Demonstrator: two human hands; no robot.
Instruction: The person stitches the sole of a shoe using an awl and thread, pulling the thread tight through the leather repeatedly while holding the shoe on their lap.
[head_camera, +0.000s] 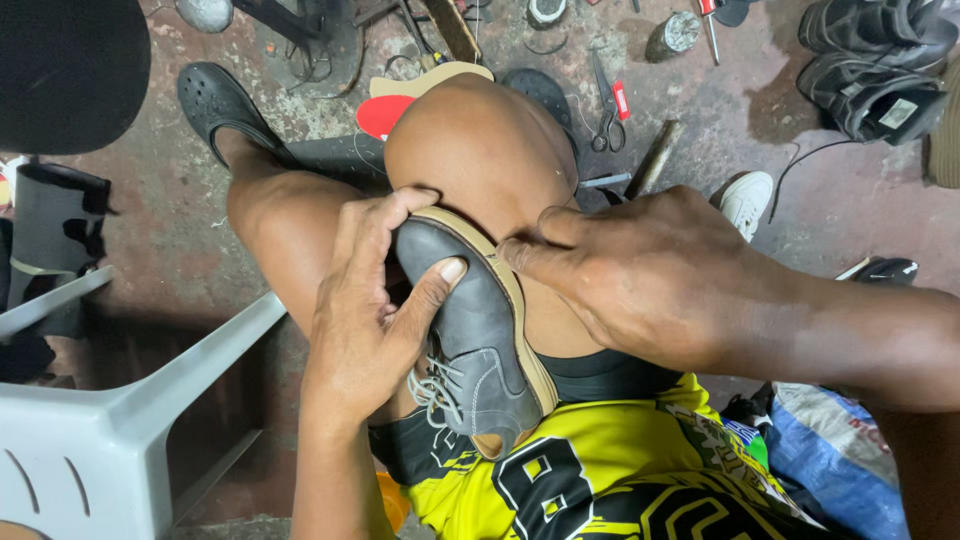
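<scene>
Two hands, left hand (365, 310) gripping grey shoe (470, 330), right hand (640, 275) pinching sole

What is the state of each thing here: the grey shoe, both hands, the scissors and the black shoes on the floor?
Grey leather lace-up shoe with tan sole: laced, lying on its side against the knee.
Left hand: gripping the shoe's toe.
Right hand: fingertips pressed on the sole edge.
Red-handled scissors: shut, flat on the floor.
Pair of black strapped shoes: lying on the floor, untouched.
</scene>
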